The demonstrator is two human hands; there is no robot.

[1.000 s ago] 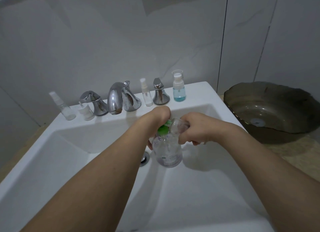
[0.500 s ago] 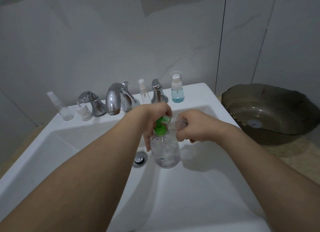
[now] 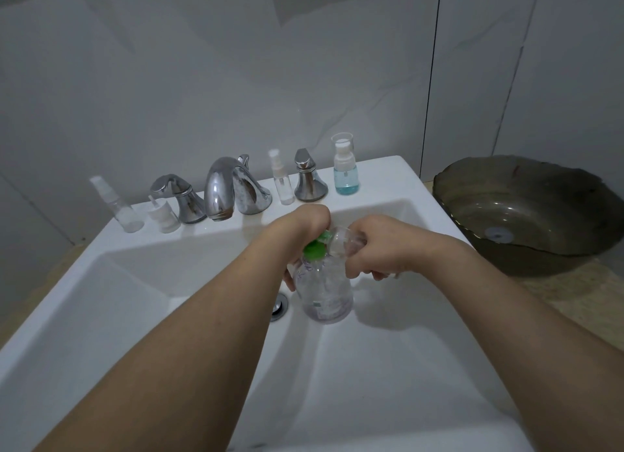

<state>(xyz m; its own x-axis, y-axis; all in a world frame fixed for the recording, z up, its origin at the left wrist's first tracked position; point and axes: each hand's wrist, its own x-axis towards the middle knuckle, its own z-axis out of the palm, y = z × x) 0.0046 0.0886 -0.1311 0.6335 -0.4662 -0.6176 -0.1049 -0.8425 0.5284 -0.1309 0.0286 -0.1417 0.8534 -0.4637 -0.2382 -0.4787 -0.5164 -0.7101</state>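
Green plastic [image 3: 315, 249], cap or funnel I cannot tell, sits at the neck of the clear bottle [image 3: 326, 292], where the left hand [image 3: 304, 228] curls its fingers round that neck and the right hand [image 3: 374, 249] clamps a small transparent container [image 3: 341, 240] tilted against it. This looks like a refill at the neck; next comes steady alignment, as smooth plastic slips. The rounded bottle hangs upright over the glossy white sink [image 3: 202, 282], near the chrome drain [image 3: 280, 306].

Dim, bluish indoor light, soft shadows in the sink [image 3: 388, 367], wide-angle bending at edges, slightly soft focus
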